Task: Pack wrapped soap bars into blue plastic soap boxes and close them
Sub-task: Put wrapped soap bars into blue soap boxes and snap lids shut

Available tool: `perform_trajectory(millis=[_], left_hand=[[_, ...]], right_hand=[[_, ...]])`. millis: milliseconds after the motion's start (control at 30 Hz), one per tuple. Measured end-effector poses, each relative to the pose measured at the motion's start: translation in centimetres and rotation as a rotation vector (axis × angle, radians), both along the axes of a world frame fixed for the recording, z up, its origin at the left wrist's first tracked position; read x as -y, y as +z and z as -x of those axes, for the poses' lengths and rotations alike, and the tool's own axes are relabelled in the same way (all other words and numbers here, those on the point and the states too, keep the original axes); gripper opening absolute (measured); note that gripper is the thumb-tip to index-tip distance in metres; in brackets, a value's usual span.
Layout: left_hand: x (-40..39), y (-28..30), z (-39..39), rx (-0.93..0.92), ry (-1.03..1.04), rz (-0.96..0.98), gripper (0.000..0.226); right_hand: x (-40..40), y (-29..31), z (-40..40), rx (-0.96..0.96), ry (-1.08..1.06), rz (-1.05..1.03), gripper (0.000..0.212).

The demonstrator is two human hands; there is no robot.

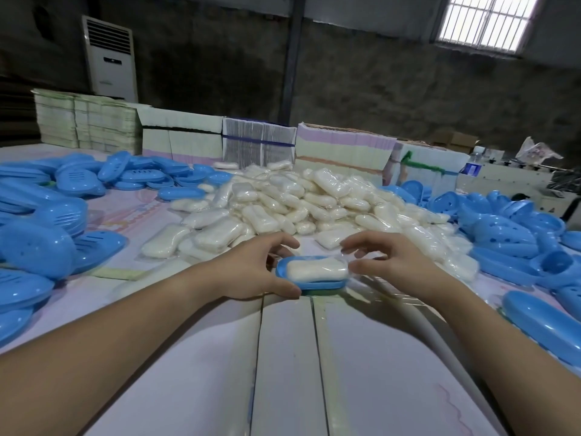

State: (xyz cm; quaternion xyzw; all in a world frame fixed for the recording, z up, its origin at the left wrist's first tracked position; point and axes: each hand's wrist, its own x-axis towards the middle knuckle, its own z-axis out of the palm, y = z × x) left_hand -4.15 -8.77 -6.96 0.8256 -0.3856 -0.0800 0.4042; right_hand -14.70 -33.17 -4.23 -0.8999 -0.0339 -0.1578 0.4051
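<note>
Two hands (251,269) (393,262) steady soap (317,269) in box (281,270); no writing legible.

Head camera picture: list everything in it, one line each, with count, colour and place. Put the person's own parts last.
Soap box base: one, blue, front centre, held in the left grip.
Soap bar: one, white, clear wrap, lying in that base, no lid on.
Pile of soap bars: many, white, wrapped, middle of the table.
Box parts on the left: many, blue, heaped.
Box parts on the right: many, blue, heaped.
Stacks of flat cartons: several, pale, along the far edge.
Water bottle: one, clear, blue label, far right.
Air conditioner: one, white, back left.
Window: one, barred, top right.
Table: one, pale.
Left hand: holding the base.
Right hand: fingers at the bar's wrap.
</note>
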Motion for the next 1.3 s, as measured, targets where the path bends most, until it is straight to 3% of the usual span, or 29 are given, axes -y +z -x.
perform_trajectory(millis=[633, 733, 800, 867, 933, 1000, 1133, 1300], left_hand=[[0.0, 0.0, 0.3, -0.001, -0.015, 0.013, 0.07], [0.1, -0.3, 0.0, 0.027, -0.027, 0.006, 0.068], [0.1, -0.6, -0.2, 0.045, -0.032, 0.006, 0.067], [0.1, -0.8, -0.5, 0.065, -0.036, -0.002, 0.065], [0.2, -1.0, -0.7, 0.097, -0.036, -0.021, 0.063], [0.2, -1.2, -0.8, 0.12, -0.025, -0.017, 0.063], [0.3, -1.2, -0.6, 0.147, -0.023, -0.002, 0.059], [0.2, -1.4, -0.8, 0.169, -0.039, -0.005, 0.061]], right_hand=[[-1.3, -1.1, -0.6, -0.061, 0.012, 0.146, 0.022], [-0.7, -0.3, -0.4, 0.051, -0.098, 0.072, 0.019], [0.3, 0.6, -0.1, 0.075, -0.301, 0.222, 0.017], [1.5, 1.3, 0.6, -0.068, -0.481, 0.538, 0.027], [2.5, 1.6, 1.9, -0.295, -0.518, 0.741, 0.041], [3.6, 2.0, 3.6, -0.443, -0.552, 0.789, 0.049], [6.5, 4.0, 7.5, -0.529, -0.723, 0.808, 0.059], [8.8, 4.5, 10.7, -0.746, -0.755, 0.777, 0.077]])
